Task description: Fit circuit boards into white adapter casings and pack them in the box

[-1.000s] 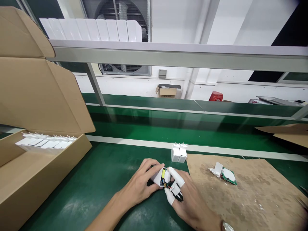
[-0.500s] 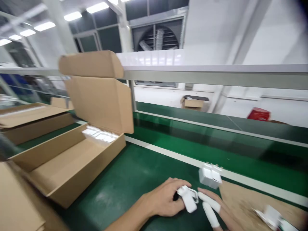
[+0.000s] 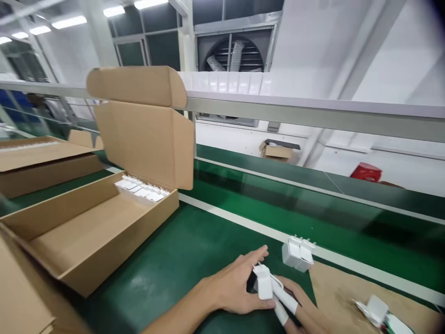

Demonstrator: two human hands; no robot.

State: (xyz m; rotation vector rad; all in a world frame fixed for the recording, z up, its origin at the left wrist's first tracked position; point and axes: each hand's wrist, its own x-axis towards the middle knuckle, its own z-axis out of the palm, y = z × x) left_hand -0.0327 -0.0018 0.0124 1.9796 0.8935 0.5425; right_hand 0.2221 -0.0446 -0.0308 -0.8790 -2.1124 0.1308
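Observation:
A white plug-in power adapter (image 3: pixel 264 284) with metal prongs and what looks like a small loop of white cable is between my two hands, low in the middle of the head view. My left hand (image 3: pixel 232 286) is spread around its left side, index finger stretched away and thumb beside its lower end. White covers sit on fingers of my right hand (image 3: pixel 304 306), which pinch the adapter from the right; part of the grip is hidden. Beyond my right hand, two similar white adapters (image 3: pixel 298 253) stand together on the green work surface (image 3: pixel 163 260), prongs up.
At left, an open cardboard box (image 3: pixel 114 253) holds a row of white adapters (image 3: pixel 142 189) at its far end. Another carton (image 3: pixel 52 169) lies behind it. On the right, a cardboard sheet (image 3: pixel 333 283) bears a white piece (image 3: pixel 377 310). A green conveyor belt (image 3: pixel 257 197) runs behind.
The fingers of my left hand have opened from around the adapter. My right hand has moved left and taken hold of it. The view has shifted slightly.

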